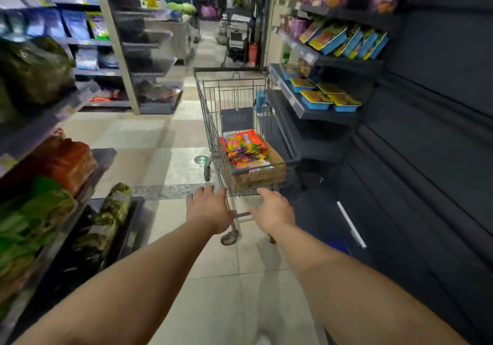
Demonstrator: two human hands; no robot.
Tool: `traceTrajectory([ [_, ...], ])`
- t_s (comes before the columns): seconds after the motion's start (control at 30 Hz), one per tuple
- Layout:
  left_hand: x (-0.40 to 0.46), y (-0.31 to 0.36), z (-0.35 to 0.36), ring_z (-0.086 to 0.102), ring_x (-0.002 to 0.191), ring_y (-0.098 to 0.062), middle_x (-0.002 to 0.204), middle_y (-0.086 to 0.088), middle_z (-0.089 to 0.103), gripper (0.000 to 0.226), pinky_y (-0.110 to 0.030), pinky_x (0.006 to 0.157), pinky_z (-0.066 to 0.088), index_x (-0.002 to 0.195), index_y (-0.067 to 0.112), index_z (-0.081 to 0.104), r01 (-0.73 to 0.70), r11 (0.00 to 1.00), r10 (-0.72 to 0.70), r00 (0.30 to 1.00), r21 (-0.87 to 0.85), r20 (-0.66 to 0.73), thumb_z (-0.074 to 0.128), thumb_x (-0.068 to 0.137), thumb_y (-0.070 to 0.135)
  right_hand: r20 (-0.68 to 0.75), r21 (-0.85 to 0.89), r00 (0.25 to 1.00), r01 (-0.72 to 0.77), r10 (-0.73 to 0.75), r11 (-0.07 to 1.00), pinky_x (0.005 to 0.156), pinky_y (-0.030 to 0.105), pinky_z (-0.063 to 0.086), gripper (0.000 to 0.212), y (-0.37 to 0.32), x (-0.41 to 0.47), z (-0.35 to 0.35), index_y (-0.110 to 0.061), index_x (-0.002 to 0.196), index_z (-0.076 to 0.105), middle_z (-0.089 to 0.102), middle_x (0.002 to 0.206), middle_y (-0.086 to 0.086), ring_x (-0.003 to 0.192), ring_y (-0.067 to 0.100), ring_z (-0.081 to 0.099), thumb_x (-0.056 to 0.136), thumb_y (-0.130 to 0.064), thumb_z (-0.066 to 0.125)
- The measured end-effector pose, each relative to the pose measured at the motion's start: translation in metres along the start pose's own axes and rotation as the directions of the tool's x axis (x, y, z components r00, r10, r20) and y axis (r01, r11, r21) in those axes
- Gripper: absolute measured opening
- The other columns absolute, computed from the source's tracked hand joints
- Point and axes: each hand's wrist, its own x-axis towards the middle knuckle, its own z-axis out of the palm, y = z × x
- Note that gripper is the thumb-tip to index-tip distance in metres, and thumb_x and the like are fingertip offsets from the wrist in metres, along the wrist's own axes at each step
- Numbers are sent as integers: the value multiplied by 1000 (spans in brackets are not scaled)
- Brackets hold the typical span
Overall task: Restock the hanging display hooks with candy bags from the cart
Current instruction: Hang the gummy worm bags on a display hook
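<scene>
Reaching forward with both arms, I have my left hand [209, 208] and my right hand [273, 211] stretched out toward the near end of the cart [213, 110], fingers loosely spread and nothing held in either. Both hands sit at about the height of the cart's near rim; motion blur keeps me from telling whether the fingertips are touching the wire or just short of it.

Straight ahead of the hands, inside the cart's basket, lies an open cardboard box [277, 170], and in it the candy bags [244, 146], a bright stack of orange, green and purple packs leaning flat against each other. The stack lies forward and slightly to my right, so I judge the right hand the nearer one for a pick. The bags' long edges run roughly away from me and to the left, so a grip from above across the short side looks the natural approach.

The cart itself points down the aisle, long axis away from me, parked just beside the dark shelving [426, 104] on my right, where blue trays [330, 99] of packaged goods sit. Green and orange packs fill the shelves on my left [88, 96]. I cannot make out any hanging display hooks from here, so the target for the bags is not yet located.
</scene>
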Motion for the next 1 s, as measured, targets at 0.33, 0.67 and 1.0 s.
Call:
traceTrajectory([
  [0.33,191,35,-17,33,142,-29,151,-6,42,66,-45,114,27,145,28,39,35,999,-36,999,-35,-11,54,89,59,9,-8,1000,-19,19,1000,96,37,47,52,12,202,-53,-32,145,42,55,137,4,123,28,52,96,-39,57],
  [0.67,380,42,2,36,139,-32,148,-7,44,67,-51,115,28,144,28,39,-29,998,32,998,-54,61,52,88,61,2,-21,996,-87,87,996,97,39,50,48,18,366,-44,-32,138,51,57,135,2,120,28,56,92,-40,61],
  [1.0,611,14,19,31,142,-32,152,-11,38,69,-51,117,23,150,23,33,-263,965,253,920,-9,298,55,90,51,37,-134,950,-301,309,944,87,40,51,25,-5,543,1,-27,115,61,64,119,4,112,30,61,90,-31,59],
])
